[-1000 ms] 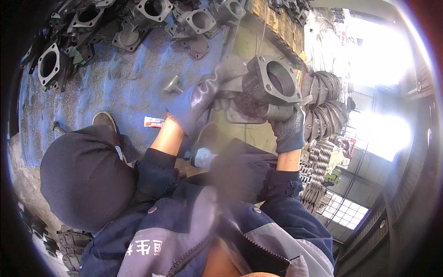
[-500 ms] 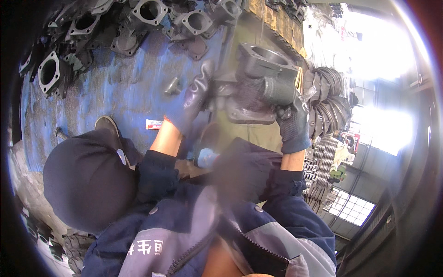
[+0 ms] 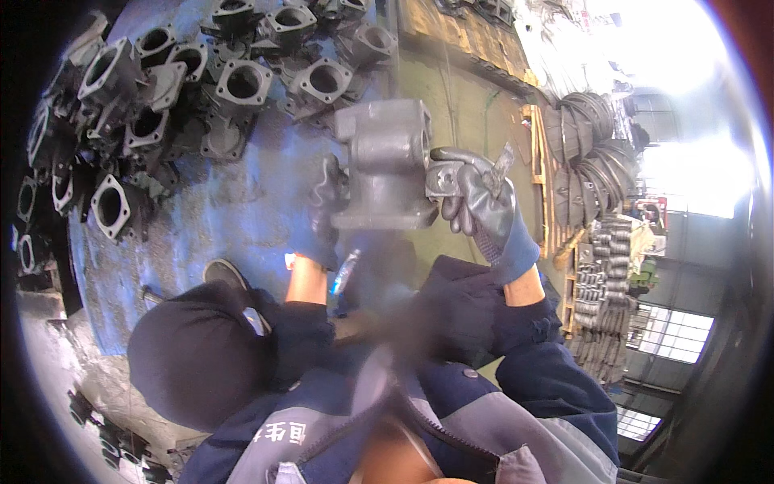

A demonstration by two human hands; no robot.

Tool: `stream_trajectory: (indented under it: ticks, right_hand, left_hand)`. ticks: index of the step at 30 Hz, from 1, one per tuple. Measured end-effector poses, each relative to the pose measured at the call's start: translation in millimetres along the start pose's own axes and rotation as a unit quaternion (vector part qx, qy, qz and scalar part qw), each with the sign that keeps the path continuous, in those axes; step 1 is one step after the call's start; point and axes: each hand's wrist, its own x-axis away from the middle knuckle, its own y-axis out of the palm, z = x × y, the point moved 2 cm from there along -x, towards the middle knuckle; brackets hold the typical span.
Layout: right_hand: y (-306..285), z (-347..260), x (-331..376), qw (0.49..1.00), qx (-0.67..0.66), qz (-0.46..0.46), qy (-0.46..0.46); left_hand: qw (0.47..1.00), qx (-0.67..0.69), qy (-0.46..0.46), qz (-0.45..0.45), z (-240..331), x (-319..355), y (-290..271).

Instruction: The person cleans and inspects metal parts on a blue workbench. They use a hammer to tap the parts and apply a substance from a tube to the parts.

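A dark grey cast-metal housing (image 3: 389,165) is held up in front of me between both hands. It has a thick body, a wide flange at its lower end and a small lug on its right. My left hand (image 3: 324,206), in a dark coated glove with a blue cuff, closes on the housing's left side; part of its fingers is hidden behind the casting. My right hand (image 3: 488,202), gloved alike, has its fingers wrapped about the lug (image 3: 443,181). A torn flap of material sticks up from that glove.
Many similar castings (image 3: 243,82) lie heaped at the far left on the blue-stained work surface (image 3: 234,194). A wooden pallet edge (image 3: 463,40) is at the far side. Stacked ring-shaped parts (image 3: 582,141) stand at right. Near left, a dark rounded cover (image 3: 201,355) sits close to my left arm.
The housing has been turned over in my hands, so its large round opening no longer faces up. My right hand has shifted its grip to the lug. The view has moved too.
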Motion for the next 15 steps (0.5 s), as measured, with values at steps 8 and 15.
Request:
stream_trajectory:
  ticks: [8, 15]
  right_hand:
    - [39.9, 9.9, 9.1, 0.895, 0.433, 0.026, -0.107]
    - [69.8, 16.7, 19.7, 0.910, 0.388, -0.046, -0.141]
  left_hand:
    - [0.993, -0.119, -0.017, -0.001, 6.6, 0.8, 3.8]
    - [0.990, -0.139, -0.017, -0.017, 6.8, 13.7, 17.2]
